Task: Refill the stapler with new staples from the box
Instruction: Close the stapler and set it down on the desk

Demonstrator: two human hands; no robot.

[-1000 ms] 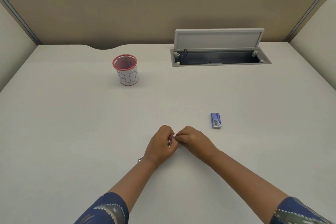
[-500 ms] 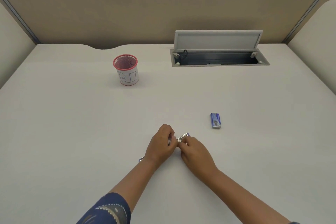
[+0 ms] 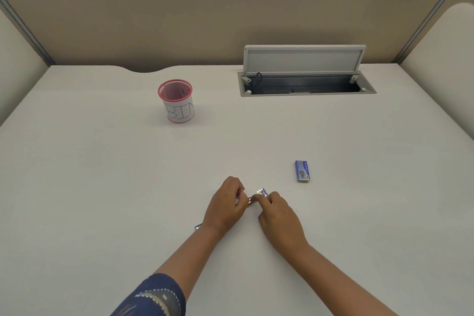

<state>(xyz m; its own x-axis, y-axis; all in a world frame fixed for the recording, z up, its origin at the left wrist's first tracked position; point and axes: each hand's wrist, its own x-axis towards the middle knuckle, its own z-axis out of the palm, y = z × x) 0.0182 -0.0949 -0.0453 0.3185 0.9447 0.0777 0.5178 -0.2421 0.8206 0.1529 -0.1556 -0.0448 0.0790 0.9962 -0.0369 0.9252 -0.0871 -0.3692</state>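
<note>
Two hands meet low on the white desk (image 3: 102,187), forearms angling in from the bottom edge. The left hand (image 3: 225,206) curls its fingers round the stapler (image 3: 257,195), hiding most of it; the right hand (image 3: 278,213) pinches its metal part from the other side. Only a silvery strip with a blue tip shows between them. The blue staple box (image 3: 302,171) lies flat, well apart, beyond the right hand.
</note>
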